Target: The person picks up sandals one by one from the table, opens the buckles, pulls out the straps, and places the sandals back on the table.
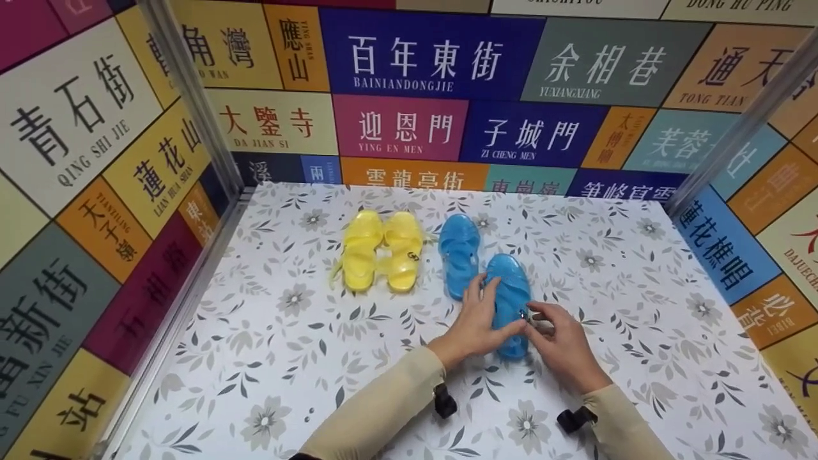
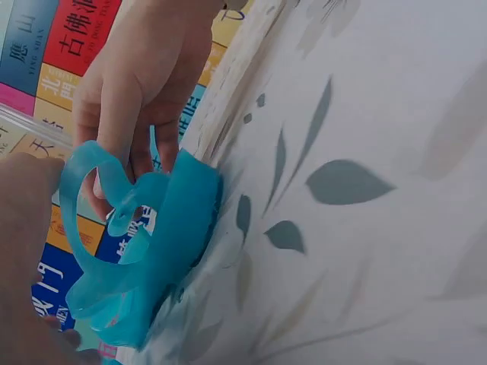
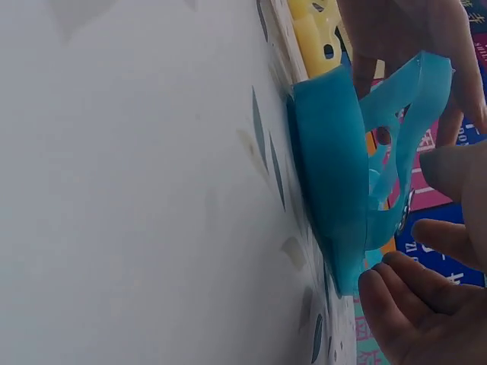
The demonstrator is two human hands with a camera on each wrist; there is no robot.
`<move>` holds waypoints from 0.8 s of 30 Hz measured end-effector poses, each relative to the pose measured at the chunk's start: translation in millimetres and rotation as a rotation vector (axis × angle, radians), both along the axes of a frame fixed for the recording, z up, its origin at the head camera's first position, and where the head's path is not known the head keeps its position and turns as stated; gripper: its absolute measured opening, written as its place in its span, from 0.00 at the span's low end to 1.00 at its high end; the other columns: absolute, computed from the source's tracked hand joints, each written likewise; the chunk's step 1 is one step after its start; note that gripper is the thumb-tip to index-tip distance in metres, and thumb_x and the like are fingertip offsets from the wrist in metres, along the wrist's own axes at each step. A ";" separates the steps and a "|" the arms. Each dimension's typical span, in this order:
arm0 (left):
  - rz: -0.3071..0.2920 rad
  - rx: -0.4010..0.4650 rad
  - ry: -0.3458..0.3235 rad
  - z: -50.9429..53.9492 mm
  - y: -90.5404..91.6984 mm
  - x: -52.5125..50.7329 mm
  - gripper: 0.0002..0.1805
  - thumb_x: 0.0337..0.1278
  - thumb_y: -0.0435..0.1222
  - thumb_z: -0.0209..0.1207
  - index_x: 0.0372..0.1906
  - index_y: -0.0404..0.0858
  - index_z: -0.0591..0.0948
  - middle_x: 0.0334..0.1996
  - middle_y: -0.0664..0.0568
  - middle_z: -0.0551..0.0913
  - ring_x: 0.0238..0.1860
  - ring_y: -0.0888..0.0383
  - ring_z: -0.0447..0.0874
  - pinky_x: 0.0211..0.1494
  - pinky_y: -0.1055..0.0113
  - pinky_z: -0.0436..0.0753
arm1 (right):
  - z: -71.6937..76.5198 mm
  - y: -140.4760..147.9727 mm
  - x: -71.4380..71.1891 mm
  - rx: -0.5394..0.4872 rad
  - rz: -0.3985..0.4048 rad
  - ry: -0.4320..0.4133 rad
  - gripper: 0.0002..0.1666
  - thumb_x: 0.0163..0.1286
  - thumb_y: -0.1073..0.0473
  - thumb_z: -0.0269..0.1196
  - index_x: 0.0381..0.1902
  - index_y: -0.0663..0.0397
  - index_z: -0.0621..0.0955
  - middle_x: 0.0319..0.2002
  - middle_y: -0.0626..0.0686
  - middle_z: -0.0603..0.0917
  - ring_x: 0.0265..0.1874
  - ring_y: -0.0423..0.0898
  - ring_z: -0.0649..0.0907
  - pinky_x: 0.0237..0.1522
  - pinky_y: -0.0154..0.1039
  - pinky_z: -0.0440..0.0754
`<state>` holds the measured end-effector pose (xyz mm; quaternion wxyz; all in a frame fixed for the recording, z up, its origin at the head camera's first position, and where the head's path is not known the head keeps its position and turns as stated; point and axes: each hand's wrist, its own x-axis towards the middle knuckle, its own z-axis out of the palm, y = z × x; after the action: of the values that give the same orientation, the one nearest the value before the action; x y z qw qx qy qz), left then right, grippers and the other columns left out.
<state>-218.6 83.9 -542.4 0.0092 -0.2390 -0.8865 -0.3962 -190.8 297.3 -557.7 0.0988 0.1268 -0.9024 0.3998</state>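
The right-hand blue sandal (image 1: 509,275) lies sole-down on the floral surface, set nearer than its mate, the other blue sandal (image 1: 459,231). My left hand (image 1: 476,319) holds it along its left side, fingertips at the straps and thumb reaching across to the rear strap (image 2: 82,163). On the sandal's right side, my right hand (image 1: 562,338) is at a small metal buckle (image 1: 523,314). In the right wrist view, the right thumb (image 3: 456,171) and forefinger stand apart around the buckle, and the other fingers are bent. Whether they touch the strap is hard to see.
A pair of yellow sandals (image 1: 401,246) stands side by side left of the blue ones. The white floral tabletop (image 1: 268,345) is bordered by colourful panels with Chinese lettering (image 1: 434,54) at the back and sides, with metal corner posts (image 1: 192,96).
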 end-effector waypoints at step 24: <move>-0.156 0.050 -0.084 -14.2 -8.8 18.8 0.72 0.44 0.37 0.82 0.85 0.36 0.42 0.68 0.43 0.80 0.69 0.56 0.77 0.75 0.69 0.70 | 4.4 -5.1 12.3 0.076 0.135 -0.255 0.68 0.49 0.41 0.84 0.80 0.62 0.64 0.64 0.66 0.81 0.54 0.58 0.87 0.62 0.59 0.82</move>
<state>-199.8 75.2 -556.6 -0.0527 -0.2904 -0.8545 -0.4274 -178.5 292.2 -553.3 -0.0486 0.1392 -0.9116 0.3838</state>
